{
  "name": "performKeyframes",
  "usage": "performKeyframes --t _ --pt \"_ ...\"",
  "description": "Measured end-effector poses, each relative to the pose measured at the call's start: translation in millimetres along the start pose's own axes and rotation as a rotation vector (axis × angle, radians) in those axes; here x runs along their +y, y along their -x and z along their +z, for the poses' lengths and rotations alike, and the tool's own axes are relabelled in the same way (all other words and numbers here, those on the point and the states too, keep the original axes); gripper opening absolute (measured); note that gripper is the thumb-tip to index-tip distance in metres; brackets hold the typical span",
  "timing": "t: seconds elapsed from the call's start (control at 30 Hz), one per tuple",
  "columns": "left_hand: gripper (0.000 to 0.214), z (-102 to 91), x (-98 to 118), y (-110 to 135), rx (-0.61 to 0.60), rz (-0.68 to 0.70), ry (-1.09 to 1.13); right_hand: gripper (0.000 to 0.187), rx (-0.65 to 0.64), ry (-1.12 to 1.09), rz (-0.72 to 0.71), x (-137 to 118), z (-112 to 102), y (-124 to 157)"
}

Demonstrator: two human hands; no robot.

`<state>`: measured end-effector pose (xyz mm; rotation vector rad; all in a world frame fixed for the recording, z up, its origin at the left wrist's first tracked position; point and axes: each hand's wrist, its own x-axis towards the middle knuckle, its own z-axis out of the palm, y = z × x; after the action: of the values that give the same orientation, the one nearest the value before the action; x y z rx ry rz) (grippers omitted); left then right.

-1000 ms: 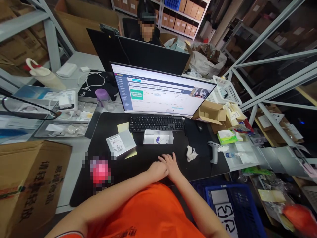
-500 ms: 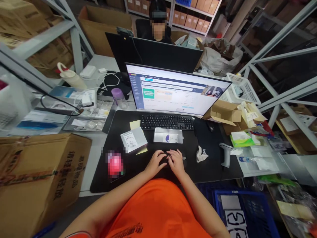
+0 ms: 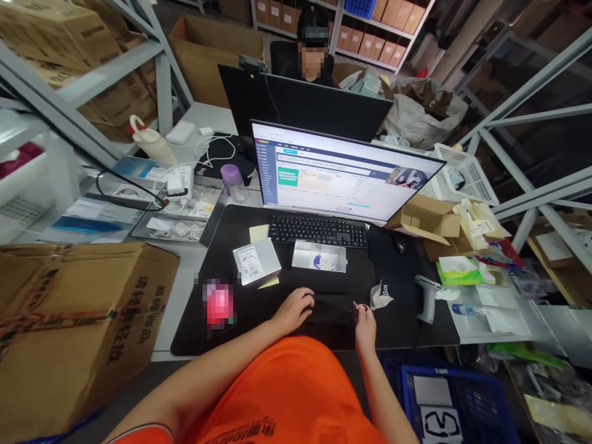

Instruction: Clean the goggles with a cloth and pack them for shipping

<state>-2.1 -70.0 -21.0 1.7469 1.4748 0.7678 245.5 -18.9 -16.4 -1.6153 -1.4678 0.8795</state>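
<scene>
My left hand rests on the black desk mat with its fingers curled on the left end of a flat black item. My right hand pinches the item's right end. I cannot tell what the black item is against the dark mat. Just beyond it lie a silver packet and a grey labelled box, in front of the keyboard and the lit monitor. A crumpled tissue sits right of my right hand.
A barcode scanner lies at the mat's right edge, an open cardboard box behind it. A large carton stands at the left, a blue crate at the lower right. A person sits behind a second monitor.
My hands were together at the mat's front edge; they have drawn apart and now grip the two ends of the black item. The view has shifted left.
</scene>
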Motion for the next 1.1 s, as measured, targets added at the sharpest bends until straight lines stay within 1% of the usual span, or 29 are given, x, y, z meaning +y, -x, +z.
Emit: performKeyframes --t 0.07,0.17,0.23,0.3,0.37,0.43,0.5,0.57,0.63,0.73,0.8,0.87,0.9,0.97,1.0,1.03,1.1 --pt "0.041 -8.1 4.9 -6.0 -0.047 -0.013 0.018 0.047 -0.023 -0.057 0.033 -13.1 6.5 5.2" --pt "0.075 -23.0 14.5 -20.4 -0.179 0.013 0.062 0.039 -0.082 -0.133 0.032 -44.9 11.1 18.4" --pt "0.093 -33.6 24.0 -29.5 -0.289 0.058 0.098 0.034 -0.126 -0.174 0.01 -65.2 6.8 22.8" --pt "0.096 -43.6 37.4 -34.2 -0.362 0.087 0.115 0.033 -0.131 -0.21 0.0 -78.5 -1.2 18.3" --pt "0.095 -52.4 54.0 -32.9 -0.384 0.098 0.096 0.035 -0.09 -0.24 0.017 -83.5 -7.9 5.7" --pt "0.099 -59.3 70.7 -26.6 -0.384 0.113 0.052 0.038 -0.064 -0.265 0.05 -82.7 -9.9 -9.8" --pt "0.101 -64.3 83.3 -18.6 -0.389 0.137 -0.001 0.039 -0.13 -0.288 0.092 -79.8 -7.3 -21.7" --pt "0.099 -67.2 89.3 -11.7 -0.386 0.154 -0.062 0.039 -0.255 -0.315 0.141 -77.3 -4.2 -26.4" --pt "0.096 -67.5 89.5 -7.5 -0.366 0.163 -0.134 0.043 -0.35 -0.338 0.184 -76.4 -5.1 -24.4" --pt "0.099 -62.7 86.1 -7.4 -0.289 0.162 -0.26 0.059 -0.403 -0.358 0.207 -79.1 -13.5 -14.5" --pt "0.106 -57.1 85.6 -10.7 -0.23 0.172 -0.332 0.071 -0.452 -0.359 0.187 -83.2 -18.5 -6.7" --pt "0.11 -52.3 87.0 -15.2 -0.191 0.203 -0.379 0.083 -0.508 -0.318 0.131 -87.7 -20.2 -0.8" --pt "0.11 -51.3 88.0 -17.3 -0.174 0.218 -0.393 0.084 -0.524 -0.282 0.099 -89.5 -20.3 0.6" --pt "0.11 -54.3 89.3 -19.8 -0.123 0.227 -0.417 0.078 -0.505 -0.199 0.036 -91.6 -21.8 -1.7" --pt "0.109 -58.8 88.7 -20.1 -0.081 0.212 -0.431 0.074 -0.462 -0.162 0.011 -92.0 -23.9 -5.7" --pt "0.106 -65.3 87.0 -19.8 -0.025 0.18 -0.449 0.073 -0.411 -0.134 -0.006 -92.3 -26.9 -11.4" --pt "0.092 -83.8 79.4 -18.2 0.129 0.06 -0.496 0.071 -0.265 -0.088 -0.048 -93.5 -34.2 -26.9"
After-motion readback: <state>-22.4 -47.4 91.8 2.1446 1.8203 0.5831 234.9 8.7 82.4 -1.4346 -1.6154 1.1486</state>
